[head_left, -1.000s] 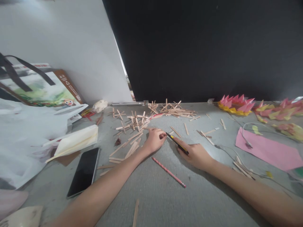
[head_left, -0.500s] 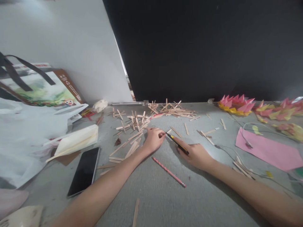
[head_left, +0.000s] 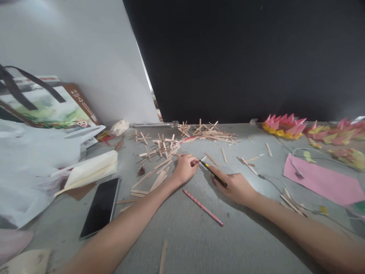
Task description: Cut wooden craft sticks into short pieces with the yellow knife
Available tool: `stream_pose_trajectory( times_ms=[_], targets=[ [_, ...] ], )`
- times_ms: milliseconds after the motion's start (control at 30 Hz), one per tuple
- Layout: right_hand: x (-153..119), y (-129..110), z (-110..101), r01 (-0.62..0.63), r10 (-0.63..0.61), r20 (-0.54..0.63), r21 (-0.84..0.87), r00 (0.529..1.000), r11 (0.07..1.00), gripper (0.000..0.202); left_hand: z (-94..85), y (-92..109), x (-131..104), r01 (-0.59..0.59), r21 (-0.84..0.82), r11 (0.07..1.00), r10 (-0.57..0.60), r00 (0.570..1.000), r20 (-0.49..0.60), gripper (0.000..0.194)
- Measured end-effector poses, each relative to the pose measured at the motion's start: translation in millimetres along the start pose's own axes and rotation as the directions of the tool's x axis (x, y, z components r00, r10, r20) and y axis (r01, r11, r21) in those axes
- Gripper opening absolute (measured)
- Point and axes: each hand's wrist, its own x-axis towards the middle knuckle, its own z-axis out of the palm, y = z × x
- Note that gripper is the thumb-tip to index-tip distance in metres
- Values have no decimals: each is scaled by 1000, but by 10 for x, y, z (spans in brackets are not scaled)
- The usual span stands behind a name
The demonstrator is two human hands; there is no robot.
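Note:
My right hand is closed around a black and yellow utility knife, its index finger stretched along the handle. The knife's front end points up and left and meets the fingertips of my left hand. Those left fingers are pinched together low over the table; whatever is between them is too small and covered to make out. Just beyond the knife tip lie a small pale piece and a wooden craft stick. A pink patterned pencil rests on the table between my forearms.
Loose and crossed craft sticks are heaped at the back. A phone, a plastic bag and a picture-printed bag are on the left. Pink paper, a cable and a pink-yellow folded paper ring are on the right.
Both hands and the knife stay almost exactly where they were. The view has shifted very slightly.

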Motion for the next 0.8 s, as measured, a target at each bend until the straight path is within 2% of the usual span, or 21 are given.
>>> stream_pose_trajectory(
  times_ms=[400, 667, 800],
  targets=[
    [-8, 28, 40, 14, -14, -25, -7, 1000, 1000, 55, 21, -40, -1, -24, -5, 1000, 24, 1000, -2, 10],
    [-6, 17, 31, 1, -1, -12, -4, 1000, 1000, 56, -23, 15, 4, 8, -21, 1000, -7, 1000, 30, 8],
    [3, 5, 9, -3, 3, 2, -4, 1000, 1000, 56, -17, 34, -4, -45, -15, 999, 45, 997, 67, 9]
  ],
)
